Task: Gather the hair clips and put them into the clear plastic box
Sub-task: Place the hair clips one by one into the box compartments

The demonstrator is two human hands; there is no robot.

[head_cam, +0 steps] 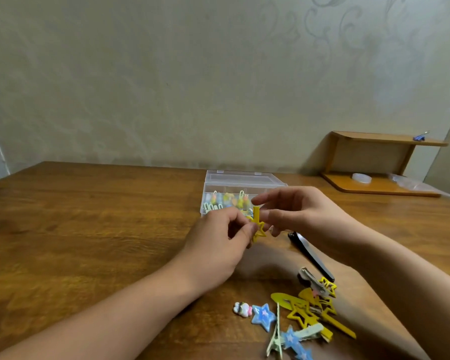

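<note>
While both hands meet above the wooden counter (89, 216), the left hand (218, 245) pinches a yellow star hair clip (258, 227) between thumb and curled fingers, holding it upright just in front of the clear plastic box (240, 181). The right hand (296, 211) touches the clip's upper end with its fingertips, the fingers loosely bent; whether it truly pinches the clip I cannot tell. The box stands open, its lid tipped back, with several small pastel clips (227, 200) lying inside. Near the right forearm lies a long black clip (312, 255). Closer to the camera sits a loose heap of yellow star clips (309, 307), with a metal clip (311, 279) on top, blue star clips (264, 316), a pale green clip (276, 336) and a small white charm clip (242, 309). At the far right stands a small wooden shelf (385, 162).
</note>
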